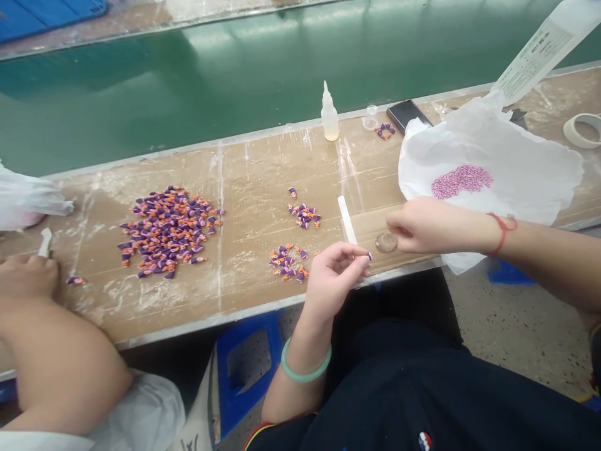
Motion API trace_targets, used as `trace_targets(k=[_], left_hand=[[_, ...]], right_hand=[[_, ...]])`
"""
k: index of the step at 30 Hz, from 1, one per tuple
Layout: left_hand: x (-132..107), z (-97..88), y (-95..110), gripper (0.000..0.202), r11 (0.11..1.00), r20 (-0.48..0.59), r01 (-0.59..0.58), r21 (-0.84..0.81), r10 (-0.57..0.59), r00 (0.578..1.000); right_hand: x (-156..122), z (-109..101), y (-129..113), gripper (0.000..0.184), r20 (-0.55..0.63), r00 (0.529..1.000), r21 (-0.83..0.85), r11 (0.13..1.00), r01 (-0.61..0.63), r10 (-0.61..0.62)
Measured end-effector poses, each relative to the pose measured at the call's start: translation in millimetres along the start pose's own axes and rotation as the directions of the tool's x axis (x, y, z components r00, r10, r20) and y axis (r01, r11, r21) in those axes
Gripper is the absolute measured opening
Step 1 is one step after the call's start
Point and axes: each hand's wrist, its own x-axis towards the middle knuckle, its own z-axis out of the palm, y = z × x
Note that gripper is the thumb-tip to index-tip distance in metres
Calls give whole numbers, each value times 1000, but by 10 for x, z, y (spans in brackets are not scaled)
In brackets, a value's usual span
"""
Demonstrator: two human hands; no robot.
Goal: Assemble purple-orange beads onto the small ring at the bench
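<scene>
My left hand (334, 275), above a green bangle, pinches a small purple figurine (367, 255) between thumb and finger near the table's front edge. To its right, my right hand (416, 225) is closed beside a small round clear dish (386, 242). Whatever its fingertips hold, if anything, is too small to make out. A white flat stick (347, 219) lies just behind my left hand. Left of that hand are two loose groups of purple-and-orange figurines, a nearer one (287, 263) and a farther one (305, 215). Pink beads (461, 181) lie on white paper (526, 163) behind my right hand.
A large pile of figurines (169, 232) covers the table's left part. Along the back stand a dropper bottle (330, 119), a clear cap (370, 118), a ring of figurines (385, 130) and a phone (407, 116). Tape (582, 131) lies far right. A co-worker's arm (56, 351) rests at left.
</scene>
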Motion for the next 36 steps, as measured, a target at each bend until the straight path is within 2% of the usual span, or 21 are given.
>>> trace_targets(k=[2,4,6,9,19,27,31,36], left_hand=[[-22,26,-8,23,998,-22,-49,-50,48,999],[-57,61,-3,25,988,-46,-114,-105,110,993],[-100,101,19,24,974,-46,-175,-144,170,984],[-159,153,69,19,953,-12,-235,-193,237,971],[-231,161,135,13,934,6,-302,-191,309,951],[-215,161,138,11,922,17,-332,-201,342,940],[-218,166,132,11,919,30,-330,-216,344,939],[-216,177,142,10,915,9,-328,-235,340,941]], right_hand=[[-62,-27,-19,27,-70,997,163,985,50,-39],[-139,-50,-60,19,-112,991,369,924,103,-66],[-210,-64,-117,15,-112,991,534,837,124,-76],[-279,-69,-203,12,-95,990,651,746,140,-103],[-290,-84,-295,9,-121,982,686,703,187,-143],[-286,-78,-322,10,-176,972,651,723,232,-154],[-290,-96,-345,9,-164,973,662,713,231,-164],[-290,-135,-367,14,-139,976,564,796,219,-170]])
